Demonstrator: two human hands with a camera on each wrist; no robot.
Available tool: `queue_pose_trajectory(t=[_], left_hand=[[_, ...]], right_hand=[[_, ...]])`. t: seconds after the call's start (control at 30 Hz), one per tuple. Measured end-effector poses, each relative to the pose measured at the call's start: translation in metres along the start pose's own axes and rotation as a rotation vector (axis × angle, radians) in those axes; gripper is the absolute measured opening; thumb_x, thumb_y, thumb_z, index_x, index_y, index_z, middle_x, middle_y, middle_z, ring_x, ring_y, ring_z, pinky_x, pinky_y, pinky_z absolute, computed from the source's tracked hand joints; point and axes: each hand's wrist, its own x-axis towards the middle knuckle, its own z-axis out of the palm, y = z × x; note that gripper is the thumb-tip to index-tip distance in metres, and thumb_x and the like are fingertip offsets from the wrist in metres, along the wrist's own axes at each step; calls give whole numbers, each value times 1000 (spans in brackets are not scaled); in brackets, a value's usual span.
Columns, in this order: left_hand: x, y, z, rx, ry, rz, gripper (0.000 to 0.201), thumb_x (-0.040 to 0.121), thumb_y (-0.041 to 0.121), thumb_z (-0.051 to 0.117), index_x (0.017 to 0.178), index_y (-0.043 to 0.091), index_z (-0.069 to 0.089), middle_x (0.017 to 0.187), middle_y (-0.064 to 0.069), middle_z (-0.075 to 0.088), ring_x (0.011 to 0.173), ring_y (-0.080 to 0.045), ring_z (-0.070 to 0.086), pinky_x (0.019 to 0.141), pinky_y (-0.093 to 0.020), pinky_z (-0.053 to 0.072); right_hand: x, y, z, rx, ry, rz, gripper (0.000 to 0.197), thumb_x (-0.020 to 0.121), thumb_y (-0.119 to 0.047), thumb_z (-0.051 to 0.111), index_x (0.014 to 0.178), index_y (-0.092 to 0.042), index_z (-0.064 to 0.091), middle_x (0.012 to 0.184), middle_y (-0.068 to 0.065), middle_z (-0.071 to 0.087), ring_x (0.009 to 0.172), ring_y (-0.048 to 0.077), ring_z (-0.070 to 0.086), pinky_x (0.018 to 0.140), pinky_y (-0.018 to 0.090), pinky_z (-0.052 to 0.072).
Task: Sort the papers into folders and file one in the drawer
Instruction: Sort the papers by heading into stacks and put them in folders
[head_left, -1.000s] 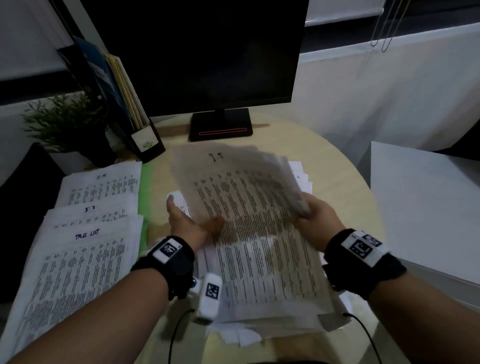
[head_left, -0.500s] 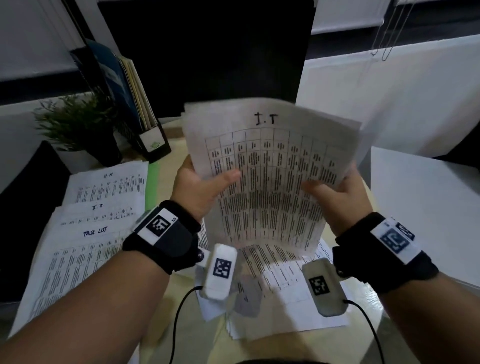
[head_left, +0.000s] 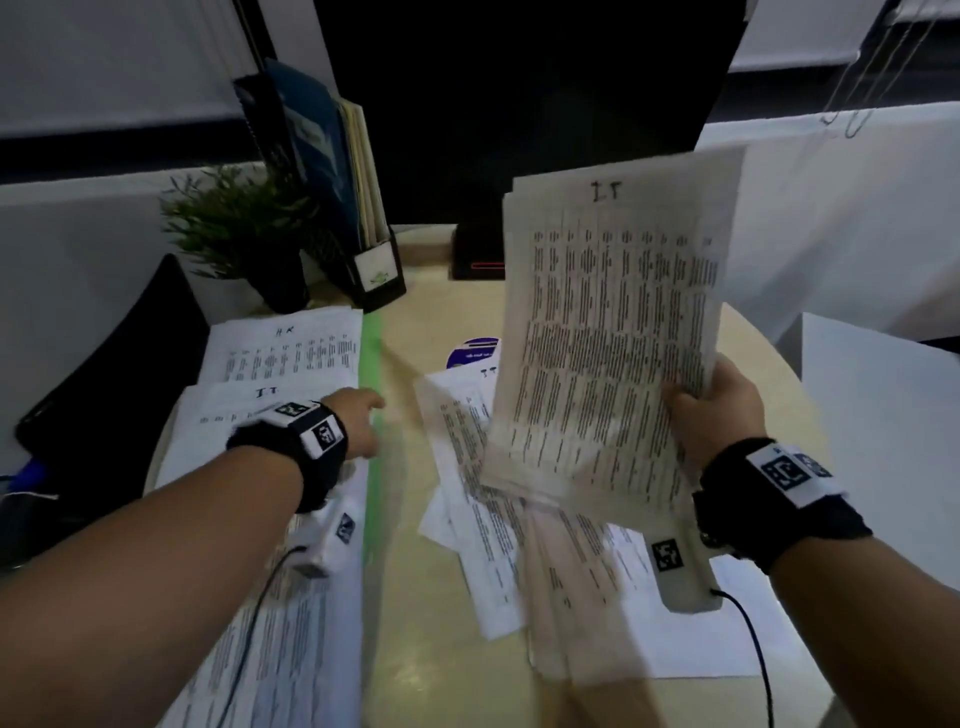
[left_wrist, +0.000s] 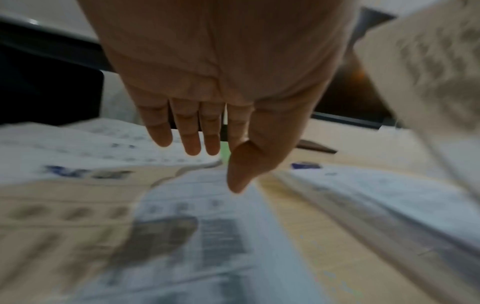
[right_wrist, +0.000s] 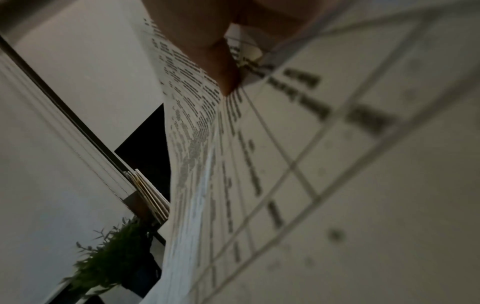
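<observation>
1. Right hand grips a sheaf of printed sheets by its right edge and holds it upright above the round table. "I.T" is handwritten at the top. In the right wrist view the thumb is clamped flat on the print; the other fingers are behind the paper, hidden.
2. Left hand is off the sheaf, out over the left-side stacks. In the left wrist view the fingers are straight and close together, thumb slightly apart, holding nothing. Whether it touches the paper below: cannot tell (heavy blur).
3. Sorted stacks on the left, overlapping: the far one is headed "HK", and the next one toward me is headed "I.T". Nearer sheets run under the forearm.
4. A green folder edge shows along the right side of those stacks.
5. Loose unsorted papers lie fanned on the table under the raised sheaf; a purple round sticker peeks out just beyond them.
6. Back of table: dark monitor, potted plant, file holder with folders.
</observation>
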Motion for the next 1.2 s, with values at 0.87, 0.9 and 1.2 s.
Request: queue_pose_trajectory(t=[0.87,0.9,1.2], left_hand=[[55,-140,-22,398,-205,178,105,50,62,82,134,21,35,126,-3,46,114,-26,50,95,-42,44],[56,-141,-20,374,-192,182,102,50,57,84,133,22,34,125,-1,49,112,-25,52,95,-41,44],[38,-136,-10,396,-59,180,81,65,42,79,135,26,42,133,4,47,121,-20,47,105,-45,33]], right_hand=[[23,-133,208,32,-158,-181,41,90,2,44,125,-20,50,112,-4,57,103,14,53,92,28,44],[24,-133,211,38,-165,-184,41,90,2,44,124,-20,50,111,-5,57,104,14,53,92,29,44],[26,-122,239,124,-213,-121,44,89,4,47,122,-23,54,113,-3,62,109,18,58,97,37,48]])
